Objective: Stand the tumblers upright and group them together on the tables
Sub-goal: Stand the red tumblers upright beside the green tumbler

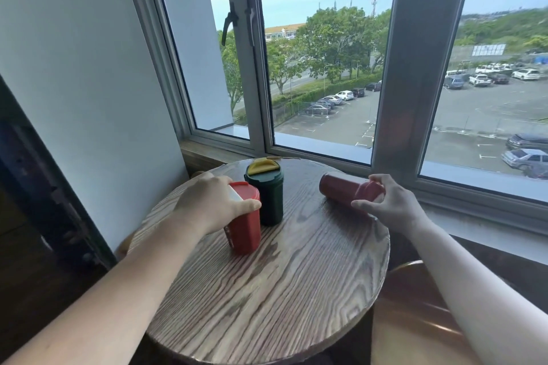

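Your left hand (213, 204) is wrapped around the upper part of the red tumbler (244, 222), with the thumb across its front just under the lid; this tumbler stands on the round table (267, 305) with a small lean, and it is just beside the green tumbler (265, 197), which stands upright with a yellow lid. Your right hand (388, 204) is half closed on the lid end of the dark red tumbler (347, 188), which lies on its side near the window edge of the table, well apart from the other two. These cups look like hard plastic, so they are probably light and stiff (empty, as I judge, though the closed lids hide the inside), and they should not bend under your fingers. The smooth round wall can slip, and the lying one can roll on the wood, so do not push it from the side. I advise you to hold it around the body below the lid, not by the lid only, because a lid may come off. Then tip it up onto its narrow base and bring it next to the green one. The narrow base means it can fall easily, so set it down flat before you let it go.
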`<state>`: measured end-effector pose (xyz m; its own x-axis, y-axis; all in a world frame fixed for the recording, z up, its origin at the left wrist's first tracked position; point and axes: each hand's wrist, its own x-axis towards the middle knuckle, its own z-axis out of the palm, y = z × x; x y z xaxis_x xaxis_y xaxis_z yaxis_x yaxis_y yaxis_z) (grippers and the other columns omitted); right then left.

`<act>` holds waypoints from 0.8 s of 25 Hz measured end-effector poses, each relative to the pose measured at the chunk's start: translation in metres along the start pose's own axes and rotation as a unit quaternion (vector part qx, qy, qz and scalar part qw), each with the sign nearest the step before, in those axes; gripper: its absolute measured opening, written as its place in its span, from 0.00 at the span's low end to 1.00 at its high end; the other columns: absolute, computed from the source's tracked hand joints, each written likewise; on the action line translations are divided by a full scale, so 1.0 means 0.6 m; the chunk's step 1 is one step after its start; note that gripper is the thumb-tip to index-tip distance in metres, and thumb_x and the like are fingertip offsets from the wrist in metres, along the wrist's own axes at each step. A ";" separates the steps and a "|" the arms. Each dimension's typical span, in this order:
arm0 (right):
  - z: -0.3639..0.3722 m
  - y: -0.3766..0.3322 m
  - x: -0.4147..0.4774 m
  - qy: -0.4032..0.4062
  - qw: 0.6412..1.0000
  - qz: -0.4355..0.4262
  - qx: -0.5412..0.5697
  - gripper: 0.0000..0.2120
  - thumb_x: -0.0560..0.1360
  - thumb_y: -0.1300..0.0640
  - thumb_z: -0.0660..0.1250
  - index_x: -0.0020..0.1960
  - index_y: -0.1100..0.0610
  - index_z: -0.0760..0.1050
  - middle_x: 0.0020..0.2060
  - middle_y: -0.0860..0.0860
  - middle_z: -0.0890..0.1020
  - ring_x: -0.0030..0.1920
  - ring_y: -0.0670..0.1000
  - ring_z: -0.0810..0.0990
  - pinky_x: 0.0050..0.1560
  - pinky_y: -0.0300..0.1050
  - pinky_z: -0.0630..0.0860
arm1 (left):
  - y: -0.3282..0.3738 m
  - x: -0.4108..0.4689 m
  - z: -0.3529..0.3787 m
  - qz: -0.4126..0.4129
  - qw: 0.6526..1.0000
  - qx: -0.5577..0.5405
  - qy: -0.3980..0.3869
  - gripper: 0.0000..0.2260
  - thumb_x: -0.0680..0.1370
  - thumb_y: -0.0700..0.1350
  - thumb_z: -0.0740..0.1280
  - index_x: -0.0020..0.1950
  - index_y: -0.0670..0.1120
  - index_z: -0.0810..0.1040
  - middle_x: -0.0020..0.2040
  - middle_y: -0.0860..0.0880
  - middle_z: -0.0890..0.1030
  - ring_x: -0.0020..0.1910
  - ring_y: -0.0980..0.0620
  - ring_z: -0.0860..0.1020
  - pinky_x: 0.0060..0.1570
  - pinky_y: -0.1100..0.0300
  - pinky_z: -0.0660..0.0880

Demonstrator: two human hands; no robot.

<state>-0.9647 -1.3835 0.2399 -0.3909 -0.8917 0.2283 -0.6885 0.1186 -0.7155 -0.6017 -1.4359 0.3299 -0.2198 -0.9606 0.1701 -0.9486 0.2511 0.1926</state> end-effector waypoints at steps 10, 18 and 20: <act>-0.031 -0.076 -0.030 0.025 0.998 -0.057 -0.019 0.35 0.62 0.46 0.82 0.65 0.52 0.75 0.54 0.50 0.81 0.55 0.52 0.78 0.53 0.43 0.69 | -0.017 -0.002 -0.004 0.022 0.998 -0.004 -0.057 0.44 0.67 0.75 0.58 0.77 0.51 0.65 0.71 0.47 0.70 0.70 0.44 0.71 0.64 0.46 0.71; 0.011 -0.262 -0.063 -0.094 0.964 -0.159 -0.194 0.33 0.61 0.30 0.71 0.55 0.52 0.81 0.46 0.51 0.84 0.45 0.53 0.81 0.48 0.51 0.81 | -0.032 -0.004 -0.006 0.043 0.997 -0.021 -0.068 0.43 0.66 0.73 0.60 0.76 0.52 0.65 0.72 0.48 0.69 0.69 0.44 0.71 0.65 0.45 0.70; 0.037 -0.279 -0.068 -0.089 0.954 -0.162 -0.236 0.30 0.60 0.29 0.69 0.48 0.53 0.80 0.42 0.51 0.84 0.42 0.53 0.81 0.45 0.51 0.81 | -0.035 -0.003 -0.006 0.051 0.996 -0.020 -0.071 0.42 0.67 0.73 0.61 0.76 0.51 0.66 0.72 0.47 0.69 0.69 0.44 0.71 0.65 0.46 0.71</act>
<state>-0.8202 -1.3766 0.3357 -0.0302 -0.9701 0.2407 -0.9706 -0.0291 -0.2391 -0.5807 -1.4392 0.3289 -0.3479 -0.9360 0.0532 -0.9104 0.3508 0.2194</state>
